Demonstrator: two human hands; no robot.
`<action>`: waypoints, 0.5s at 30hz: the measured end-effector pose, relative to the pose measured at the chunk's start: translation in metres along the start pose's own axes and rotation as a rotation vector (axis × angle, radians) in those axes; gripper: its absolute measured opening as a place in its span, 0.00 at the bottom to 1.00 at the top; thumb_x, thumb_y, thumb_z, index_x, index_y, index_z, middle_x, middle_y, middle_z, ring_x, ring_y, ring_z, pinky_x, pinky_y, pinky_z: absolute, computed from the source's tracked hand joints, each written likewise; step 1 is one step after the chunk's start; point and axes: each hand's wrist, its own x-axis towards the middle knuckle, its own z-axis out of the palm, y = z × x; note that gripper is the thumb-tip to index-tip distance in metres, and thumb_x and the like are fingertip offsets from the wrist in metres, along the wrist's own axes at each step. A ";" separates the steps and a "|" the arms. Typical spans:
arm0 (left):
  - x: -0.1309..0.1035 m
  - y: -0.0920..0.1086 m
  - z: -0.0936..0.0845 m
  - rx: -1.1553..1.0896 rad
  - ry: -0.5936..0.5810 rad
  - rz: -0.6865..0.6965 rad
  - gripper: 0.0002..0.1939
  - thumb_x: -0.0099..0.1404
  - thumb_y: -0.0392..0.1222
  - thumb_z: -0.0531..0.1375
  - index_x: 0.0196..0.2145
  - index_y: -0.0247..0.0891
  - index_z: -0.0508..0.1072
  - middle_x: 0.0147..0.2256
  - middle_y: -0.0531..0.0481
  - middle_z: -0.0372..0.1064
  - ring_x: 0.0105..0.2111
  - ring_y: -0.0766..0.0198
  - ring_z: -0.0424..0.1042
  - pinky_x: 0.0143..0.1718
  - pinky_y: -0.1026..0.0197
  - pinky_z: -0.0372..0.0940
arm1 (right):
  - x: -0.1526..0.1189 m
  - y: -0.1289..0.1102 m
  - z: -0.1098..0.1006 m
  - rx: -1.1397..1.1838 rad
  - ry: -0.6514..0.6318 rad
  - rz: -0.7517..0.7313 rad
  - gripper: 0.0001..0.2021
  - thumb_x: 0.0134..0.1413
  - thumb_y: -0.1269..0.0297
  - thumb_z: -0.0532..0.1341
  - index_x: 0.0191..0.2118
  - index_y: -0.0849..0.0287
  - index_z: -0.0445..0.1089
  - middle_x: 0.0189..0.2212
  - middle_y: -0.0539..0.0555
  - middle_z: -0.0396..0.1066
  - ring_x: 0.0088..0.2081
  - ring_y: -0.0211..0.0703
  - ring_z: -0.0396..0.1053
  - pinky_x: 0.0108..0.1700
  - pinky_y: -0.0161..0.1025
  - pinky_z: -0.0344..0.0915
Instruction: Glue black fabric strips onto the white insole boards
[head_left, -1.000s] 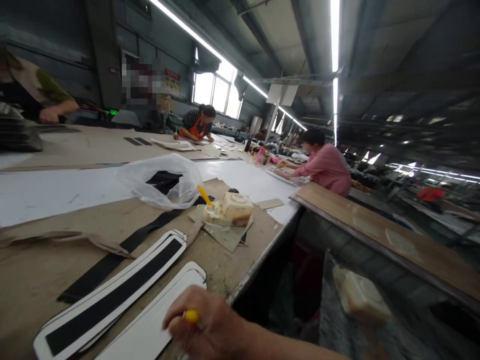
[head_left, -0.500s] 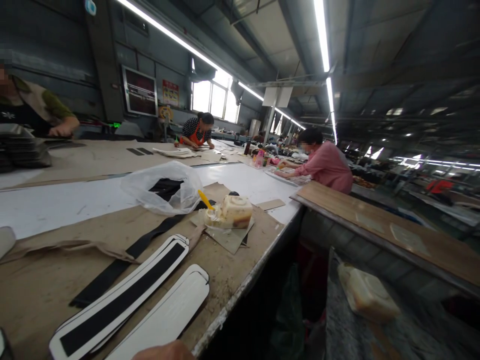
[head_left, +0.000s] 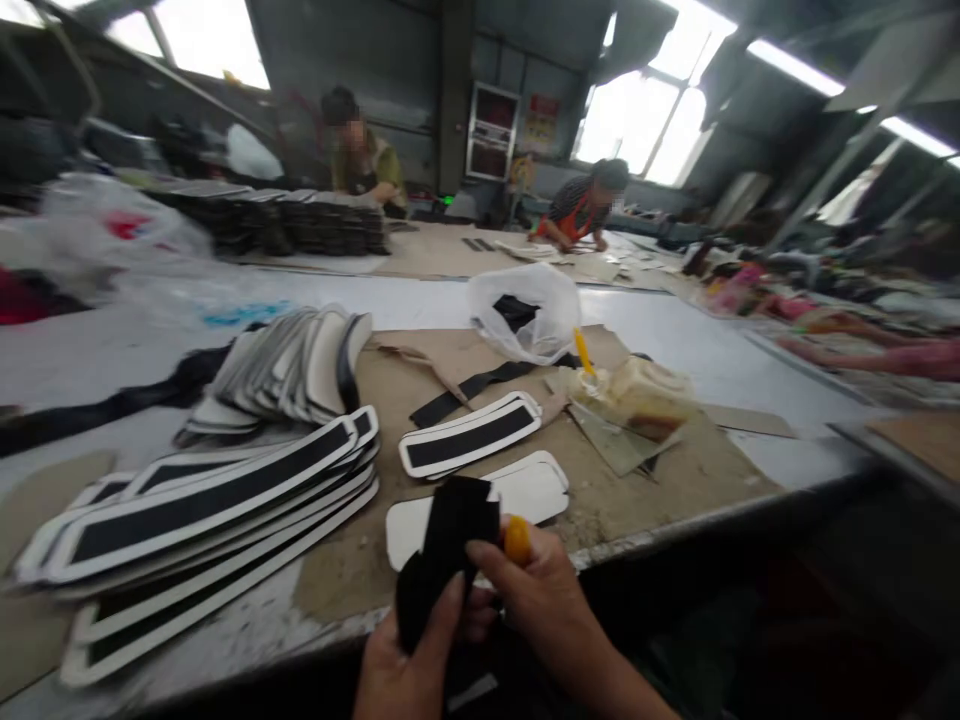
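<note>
Close to the table's front edge, my left hand (head_left: 412, 665) is closed round a folded black fabric strip (head_left: 454, 540), thumb along its side. The thumb of my right hand (head_left: 551, 600) presses against the same strip from the right. A small orange-yellow thing (head_left: 516, 540) shows at the right hand's index finger; whether it is worn or held I cannot tell. Behind the strip lie plain white curved pieces (head_left: 525, 485), partly covered by it. Beyond them rest white pieces with a black inlay (head_left: 472, 437).
To the left are a pile of black-and-white pieces (head_left: 202, 500) and a stack of curved pieces (head_left: 292, 365). A glue-stained tub (head_left: 645, 390) with a yellow-handled tool (head_left: 583, 352) stands right of a plastic bag (head_left: 559, 325). Co-workers (head_left: 574, 205) work across the table.
The view has swung left and down. Both my hands now show, holding the black strip; earlier only part of one hand showed at the bottom edge, by the white pieces.
</note>
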 end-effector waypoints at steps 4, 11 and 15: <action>0.010 -0.018 -0.001 -0.086 -0.131 0.038 0.21 0.52 0.56 0.64 0.31 0.33 0.76 0.27 0.45 0.75 0.27 0.57 0.72 0.33 0.58 0.68 | 0.004 0.008 -0.010 -0.122 0.155 -0.037 0.19 0.44 0.50 0.66 0.23 0.59 0.60 0.15 0.43 0.55 0.18 0.31 0.53 0.20 0.30 0.55; 0.008 -0.029 0.004 -0.124 -0.325 0.123 0.19 0.59 0.56 0.58 0.31 0.34 0.71 0.25 0.47 0.71 0.26 0.62 0.68 0.30 0.61 0.64 | 0.009 0.002 -0.020 0.035 0.284 -0.044 0.15 0.45 0.52 0.66 0.32 0.56 0.64 0.21 0.45 0.62 0.21 0.36 0.62 0.21 0.32 0.62; 0.006 -0.031 0.000 -0.036 -0.510 0.115 0.23 0.59 0.61 0.54 0.28 0.36 0.68 0.23 0.47 0.67 0.22 0.64 0.66 0.27 0.61 0.62 | 0.020 -0.015 -0.023 0.129 0.425 -0.169 0.14 0.42 0.55 0.68 0.30 0.56 0.65 0.24 0.47 0.63 0.24 0.36 0.64 0.24 0.33 0.66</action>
